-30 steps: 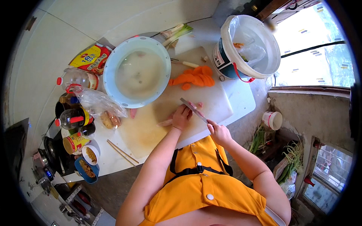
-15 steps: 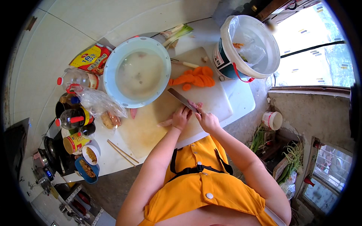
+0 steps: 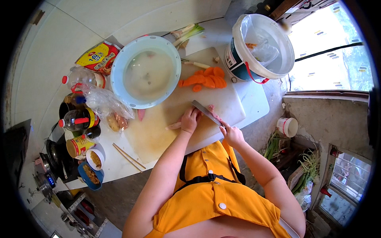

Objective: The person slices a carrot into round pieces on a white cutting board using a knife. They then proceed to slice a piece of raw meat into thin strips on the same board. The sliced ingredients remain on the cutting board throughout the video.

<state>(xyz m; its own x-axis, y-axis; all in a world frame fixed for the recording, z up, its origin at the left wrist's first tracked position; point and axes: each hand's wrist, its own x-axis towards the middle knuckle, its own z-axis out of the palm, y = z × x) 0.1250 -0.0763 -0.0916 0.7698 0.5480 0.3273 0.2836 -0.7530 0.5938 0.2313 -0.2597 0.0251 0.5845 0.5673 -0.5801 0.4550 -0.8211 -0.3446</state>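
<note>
My right hand (image 3: 233, 135) is closed round the handle of a kitchen knife (image 3: 206, 112), whose blade slants up and left over the pale cutting board (image 3: 228, 104). Beside the blade, my left hand (image 3: 191, 120) has its fingers curled down on a piece of raw pink meat (image 3: 174, 125); its pale end sticks out to the left of the hand, and the rest is hidden under the fingers. Small cut bits of meat (image 3: 212, 108) lie along the knife's right side. Farther back on the board is a heap of sliced carrot (image 3: 209, 78).
A light blue basin (image 3: 119, 84) of cloudy water stands back left. Bottles (image 3: 73, 122), a plastic bag (image 3: 107, 101), bowls (image 3: 101, 158) and chopsticks (image 3: 129, 158) line the left side. A large white bucket (image 3: 283, 65) is back right, with leeks (image 3: 189, 34) near the wall.
My right hand and the knife have moved right and slightly toward me, and the blade now lies right of my left fingers. My left hand stays at nearly the same spot.
</note>
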